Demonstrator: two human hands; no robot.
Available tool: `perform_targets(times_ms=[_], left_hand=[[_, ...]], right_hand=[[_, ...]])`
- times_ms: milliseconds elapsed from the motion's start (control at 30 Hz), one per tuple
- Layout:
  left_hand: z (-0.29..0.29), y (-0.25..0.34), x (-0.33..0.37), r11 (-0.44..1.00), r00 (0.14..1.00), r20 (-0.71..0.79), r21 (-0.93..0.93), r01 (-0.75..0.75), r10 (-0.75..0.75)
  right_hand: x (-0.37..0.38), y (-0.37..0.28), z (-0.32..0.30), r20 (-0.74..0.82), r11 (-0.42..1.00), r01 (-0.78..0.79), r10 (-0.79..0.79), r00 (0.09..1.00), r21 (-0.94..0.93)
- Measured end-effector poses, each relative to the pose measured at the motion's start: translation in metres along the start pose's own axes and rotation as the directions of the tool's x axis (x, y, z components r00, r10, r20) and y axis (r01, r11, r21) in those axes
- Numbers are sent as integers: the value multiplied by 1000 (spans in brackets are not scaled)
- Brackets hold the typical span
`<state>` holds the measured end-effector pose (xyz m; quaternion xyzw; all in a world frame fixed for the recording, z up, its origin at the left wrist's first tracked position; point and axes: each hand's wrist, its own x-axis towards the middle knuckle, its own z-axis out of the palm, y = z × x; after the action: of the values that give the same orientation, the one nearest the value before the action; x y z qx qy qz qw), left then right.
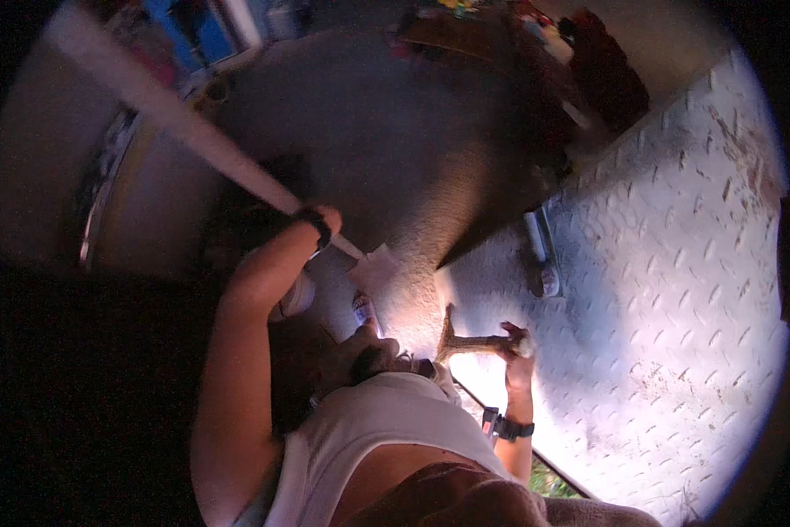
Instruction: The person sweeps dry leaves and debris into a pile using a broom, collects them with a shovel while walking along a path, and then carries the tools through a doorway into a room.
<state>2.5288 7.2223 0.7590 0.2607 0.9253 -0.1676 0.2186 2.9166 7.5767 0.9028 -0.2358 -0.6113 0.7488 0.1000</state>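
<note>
My left hand [327,220], with a black band on its wrist, is closed around a long pale post [228,158]. The post slants from the upper left down to a flat square base plate [375,269] on the floor. At the lower right, my right hand [519,351] is closed on the end of a rough brown T-shaped bar [478,344]. The bar's crosspiece points toward my body. Bright light falls around it, and where the bar is fixed, if anywhere, I cannot tell. A dark watch strap sits on my right wrist.
A large metal panel with raised tread pattern [667,263] fills the right side, with a metal handle [542,253] near its left edge. A blue object [191,35] stands at the upper left. Dark red items [601,70] lie at the upper right. Grass [553,483] shows below.
</note>
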Motion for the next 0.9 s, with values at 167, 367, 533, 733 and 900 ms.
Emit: perform_targets(times_ms=[167,367,533,733,900], left_hand=[[0,-74,26,999,999,-36,13,-32,33],[5,-142,31,995,993,-86,57,-81,86],[14,-177,6,996,997,7,43,-76,75],[6,-200,33,999,997,58,16,-46,45],[-16,-229,58,998,996,76,37,-47,44]], right_hand=[[62,13,87,176,988,-27,54,983,-150],[143,23,140,258,946,104,-188,948,308],[198,0,193,248,997,-63,70,966,-33],[340,26,217,227,953,-16,-56,972,303],[417,38,219,237,975,92,-139,961,201]])
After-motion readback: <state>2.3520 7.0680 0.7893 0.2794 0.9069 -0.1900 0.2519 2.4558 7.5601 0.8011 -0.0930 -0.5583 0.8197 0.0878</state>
